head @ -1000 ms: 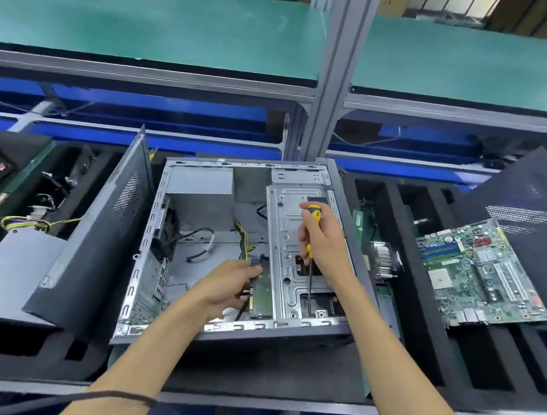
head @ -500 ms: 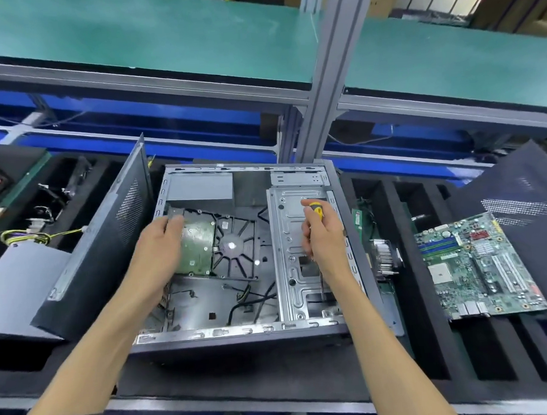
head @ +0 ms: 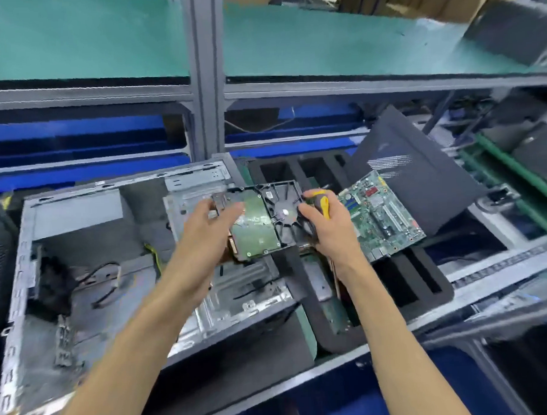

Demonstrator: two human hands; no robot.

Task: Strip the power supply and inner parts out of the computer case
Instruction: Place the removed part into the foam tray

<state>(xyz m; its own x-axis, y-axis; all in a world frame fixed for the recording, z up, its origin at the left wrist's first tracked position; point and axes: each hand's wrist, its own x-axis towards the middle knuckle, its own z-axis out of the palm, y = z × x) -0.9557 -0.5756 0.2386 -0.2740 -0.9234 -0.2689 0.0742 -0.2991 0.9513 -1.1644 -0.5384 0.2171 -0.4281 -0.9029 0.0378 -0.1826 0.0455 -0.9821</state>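
I hold a hard drive (head: 260,223), its green circuit board facing up, raised between both hands above the right edge of the open computer case (head: 89,246), on the side nearest the foam tray (head: 304,287). My left hand (head: 204,238) reaches over the drive's left end with fingers stretched out; whether they grip it or only steady it I cannot tell. My right hand (head: 326,230) curls round a yellow-handled screwdriver (head: 324,205), and its fingertips brace the drive's right end, so the tool stays ready while the part travels. The case lies on its side on the desk, interior open upward, loose cables (head: 103,283) on its floor. A motherboard (head: 382,215), already out, rests on the tray to the right. I judge the drive is headed for a tray slot
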